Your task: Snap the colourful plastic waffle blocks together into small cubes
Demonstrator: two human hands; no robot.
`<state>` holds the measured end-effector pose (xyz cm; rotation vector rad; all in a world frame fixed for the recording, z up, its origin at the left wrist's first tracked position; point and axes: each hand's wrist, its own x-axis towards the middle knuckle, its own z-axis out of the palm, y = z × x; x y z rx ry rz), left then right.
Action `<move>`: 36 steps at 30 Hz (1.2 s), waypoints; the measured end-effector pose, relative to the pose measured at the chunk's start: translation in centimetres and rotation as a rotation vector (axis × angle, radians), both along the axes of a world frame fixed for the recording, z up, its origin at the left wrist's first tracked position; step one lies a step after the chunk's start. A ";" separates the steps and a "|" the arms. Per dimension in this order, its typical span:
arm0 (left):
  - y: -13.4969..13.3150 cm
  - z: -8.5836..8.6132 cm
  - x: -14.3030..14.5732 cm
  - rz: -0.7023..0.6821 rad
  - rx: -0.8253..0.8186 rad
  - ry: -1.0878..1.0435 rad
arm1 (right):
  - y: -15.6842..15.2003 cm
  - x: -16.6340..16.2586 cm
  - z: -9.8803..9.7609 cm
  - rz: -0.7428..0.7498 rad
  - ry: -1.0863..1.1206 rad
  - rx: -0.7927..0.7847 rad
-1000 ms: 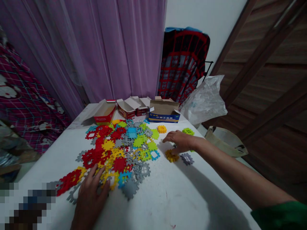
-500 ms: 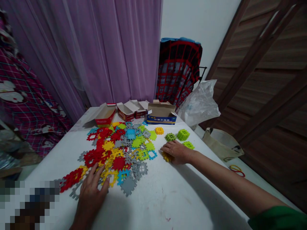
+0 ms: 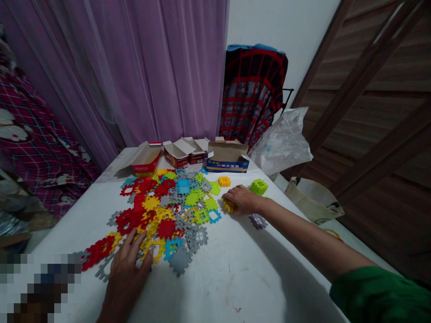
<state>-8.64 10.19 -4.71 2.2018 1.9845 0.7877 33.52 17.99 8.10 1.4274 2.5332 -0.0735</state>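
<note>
My left hand (image 3: 127,264) rests with fingers apart on the near left edge of a pile of flat interlocking plastic pieces, close to a yellow frame piece (image 3: 156,258). Red, yellow, grey, blue and green pieces overlap there, among them a red square (image 3: 166,229) and a grey one (image 3: 180,261). To the pile's right, my right hand (image 3: 245,200) is closed over a yellow interlocking block (image 3: 229,205), partly hidden under the fingers. Beyond that hand sits a green block (image 3: 258,186). A grey block (image 3: 258,220) lies partly behind my forearm, and another yellow block (image 3: 224,181) stands farther back.
Along the table's far side stand open cardboard boxes: a red one (image 3: 147,160), a blue one (image 3: 227,163) and small dark red ones (image 3: 175,157). A clear plastic bag (image 3: 284,141) and a beige bag (image 3: 311,202) are off the right edge of the white table (image 3: 215,291).
My right hand has moved slightly away from me and to the left with the yellow block. The grey block has come into sight beside my forearm. My left hand stays in place.
</note>
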 end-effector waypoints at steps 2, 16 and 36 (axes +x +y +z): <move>0.0 0.0 0.0 0.007 -0.004 -0.002 | 1.2 -0.2 -0.1 -0.002 -0.017 0.014; 0.0 -0.2 -0.3 -0.001 -0.027 -0.035 | 3.7 -0.3 -0.8 -0.010 -0.055 -0.036; -0.1 0.4 1.1 -0.061 0.159 0.138 | -10.3 1.8 -7.6 -0.876 0.678 0.686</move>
